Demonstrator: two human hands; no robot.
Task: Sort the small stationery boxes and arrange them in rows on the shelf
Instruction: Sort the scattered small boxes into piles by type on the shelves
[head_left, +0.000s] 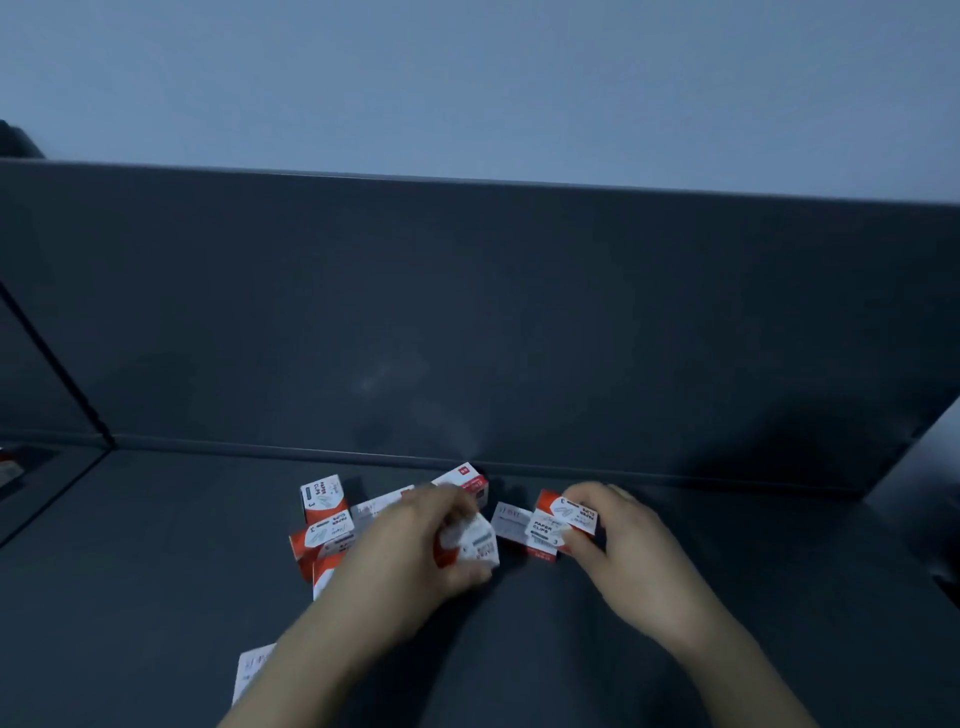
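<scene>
Several small red-and-white paper clip boxes lie scattered on the dark grey shelf (156, 571) near its back wall. My left hand (415, 551) is closed around one blurred paper clip box (475, 545), lifted slightly off the surface. My right hand (618, 535) grips a paper clip box (550, 530) that sits beside a second box (569, 506) and a flat white box (511, 519). An upright box (323, 496) and a tilted box (322, 540) stand to the left. Another box (467, 480) rests against the back wall.
A tall dark back panel (467, 312) rises behind the shelf, and a side panel (41, 374) closes the left. A white box (252, 670) lies near the front, partly under my left forearm. The shelf's right end (914, 467) drops off beside a pale surface.
</scene>
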